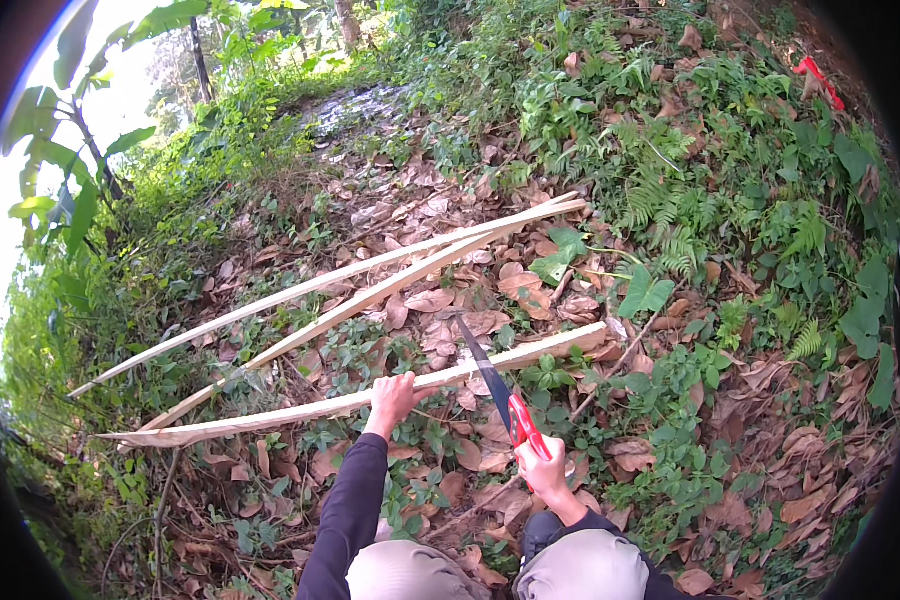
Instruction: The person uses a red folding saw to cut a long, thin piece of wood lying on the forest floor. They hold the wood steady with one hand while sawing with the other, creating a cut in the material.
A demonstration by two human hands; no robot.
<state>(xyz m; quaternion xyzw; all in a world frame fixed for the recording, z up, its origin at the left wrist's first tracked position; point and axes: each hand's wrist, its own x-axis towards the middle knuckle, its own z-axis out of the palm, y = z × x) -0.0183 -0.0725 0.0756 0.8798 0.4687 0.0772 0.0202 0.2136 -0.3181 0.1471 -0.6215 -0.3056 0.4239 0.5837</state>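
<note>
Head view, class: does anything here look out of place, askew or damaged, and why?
A red object lies at upper right, well away from the saw and strips. Its bright colour looks odd among leaves; I cannot tell what it is.

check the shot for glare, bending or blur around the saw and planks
Head view: sky glares white at upper left; same head view, corners go black and the near plank looks slightly bowed, perhaps from the fisheye; head view again, saw, left hand and right hand look fairly sharp.
</note>
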